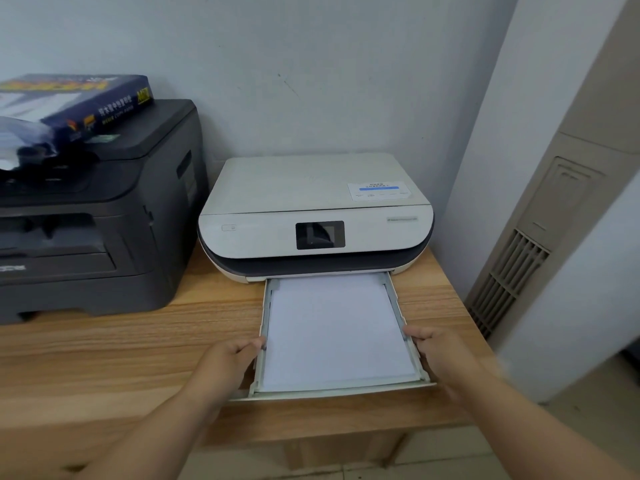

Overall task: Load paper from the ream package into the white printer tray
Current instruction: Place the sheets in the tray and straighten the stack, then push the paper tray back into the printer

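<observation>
A white printer (pixel 311 209) sits on a wooden table against the wall. Its tray (pixel 341 390) is pulled out toward me, and a stack of white paper (pixel 336 330) lies flat inside it. My left hand (pixel 232 358) grips the tray's left side wall, fingers curled over the rim. At the opposite wall my right hand (pixel 440 351) holds the tray the same way. The dark blue ream package (pixel 79 102), torn open at its near end, lies on top of a black printer at the left.
The black printer (pixel 93 220) fills the left of the wooden table (pixel 104 358). A beige standing air conditioner (pixel 540 237) is close on the right, just past the table's edge. The wall is directly behind both printers.
</observation>
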{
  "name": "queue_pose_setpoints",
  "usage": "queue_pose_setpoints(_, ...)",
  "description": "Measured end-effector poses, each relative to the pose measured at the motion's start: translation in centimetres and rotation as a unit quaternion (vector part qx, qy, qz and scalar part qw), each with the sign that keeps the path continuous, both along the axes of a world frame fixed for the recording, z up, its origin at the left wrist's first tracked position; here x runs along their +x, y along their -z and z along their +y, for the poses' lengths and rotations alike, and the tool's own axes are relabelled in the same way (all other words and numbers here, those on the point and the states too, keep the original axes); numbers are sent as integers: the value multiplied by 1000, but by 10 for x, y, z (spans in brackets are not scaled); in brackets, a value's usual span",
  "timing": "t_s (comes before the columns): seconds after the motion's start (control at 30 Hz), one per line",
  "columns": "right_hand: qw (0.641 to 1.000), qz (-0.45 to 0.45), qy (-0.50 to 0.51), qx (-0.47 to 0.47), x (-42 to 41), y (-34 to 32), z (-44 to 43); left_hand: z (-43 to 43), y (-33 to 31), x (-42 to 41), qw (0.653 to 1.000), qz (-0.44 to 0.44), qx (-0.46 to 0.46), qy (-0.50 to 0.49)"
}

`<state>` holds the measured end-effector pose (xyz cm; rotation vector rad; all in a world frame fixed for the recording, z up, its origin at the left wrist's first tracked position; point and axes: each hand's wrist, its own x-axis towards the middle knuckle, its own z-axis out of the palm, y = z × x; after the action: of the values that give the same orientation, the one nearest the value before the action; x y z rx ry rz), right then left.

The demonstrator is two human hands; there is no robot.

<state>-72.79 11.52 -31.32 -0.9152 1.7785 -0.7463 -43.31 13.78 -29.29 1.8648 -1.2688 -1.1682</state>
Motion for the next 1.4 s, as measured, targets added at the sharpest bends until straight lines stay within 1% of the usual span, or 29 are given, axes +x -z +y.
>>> queue_pose_setpoints(0.1,999,-6,-37,17,-3,-8,0,2,-1,0,1000,-12,-2,7)
queue_pose_setpoints(0.23,992,-4,-129,10,-18,-16,16,7,-5,4,1000,12,-2,18)
queue_pose_setpoints(0.27,987,10,-160,4,-19,-21,23,10,-6,7,1000,17,-5,10)
queue_pose_setpoints(0.33,974,66,-218,-16,-16,-35,39,18,-4,13,999,13,-29,11)
queue_pose_setpoints(0.37,965,100,-241,-25,-16,-38,46,23,-2,17,998,-12,-47,32)
queue_pose_setpoints(0.47,935,189,-292,-75,-16,-42,59,35,4,25,983,-125,-81,107)
queue_pose_setpoints(0.57,919,252,-294,-75,-11,-44,66,41,11,30,970,-184,-87,136)
queue_pose_setpoints(0.63,913,294,-273,-75,-11,-38,67,41,15,30,961,-208,-93,153)
queue_pose_setpoints(0.67,916,304,-253,-72,-12,-32,66,40,17,30,959,-220,-96,153)
queue_pose_setpoints(0.8,935,275,-198,-104,-17,-8,57,32,22,31,944,-283,-121,122)
queue_pose_setpoints(0.9,929,293,-182,-136,-19,-2,49,25,24,31,934,-312,-129,117)
queue_pose_setpoints(1.1,878,413,-181,-159,-19,1,21,3,22,31,909,-372,-155,105)
queue_pose_setpoints(1.23,850,458,-192,-174,-19,-6,-4,-17,16,29,889,-410,-175,102)
queue_pose_setpoints(1.33,836,475,-203,-185,-18,-14,-25,-36,13,26,878,-425,-195,103)
queue_pose_setpoints(1.4,818,498,-210,-197,-15,-18,-40,-48,11,23,870,-436,-208,98)
